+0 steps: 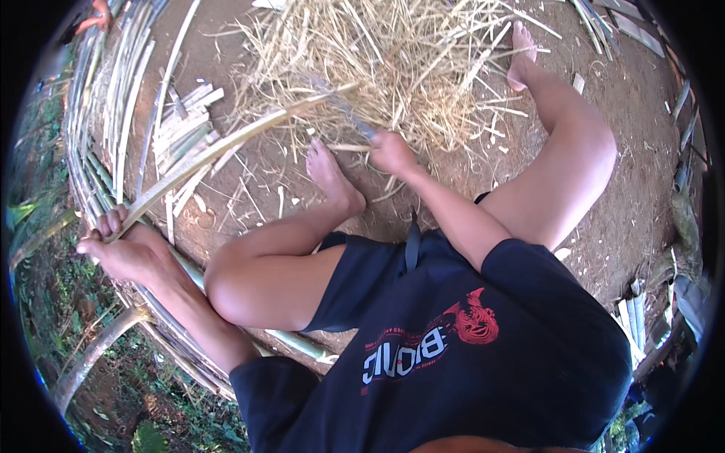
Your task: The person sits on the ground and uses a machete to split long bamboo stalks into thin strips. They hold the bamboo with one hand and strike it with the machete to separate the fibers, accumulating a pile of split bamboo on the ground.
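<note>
My left hand [124,245] is out at the far left, its fingers wrapped round the near end of a long, pale bamboo strip [226,143]. The strip slants up and to the right, its far end over a heap of shavings [362,53]. In front of me my right hand [394,155] grips a knife whose handle is hidden in the fist. The knife's long grey blade [352,115], smeared by motion, points up and left and crosses the strip near its far end. Whether blade and strip touch, I cannot tell.
Several short split bamboo pieces [185,132] are stacked left of the heap. Long bamboo strips [124,98] lie along the left edge, beside green plants [57,279]. My bare feet [332,181] rest on brown soil either side of the shavings. More bamboo pieces [634,321] lie at right.
</note>
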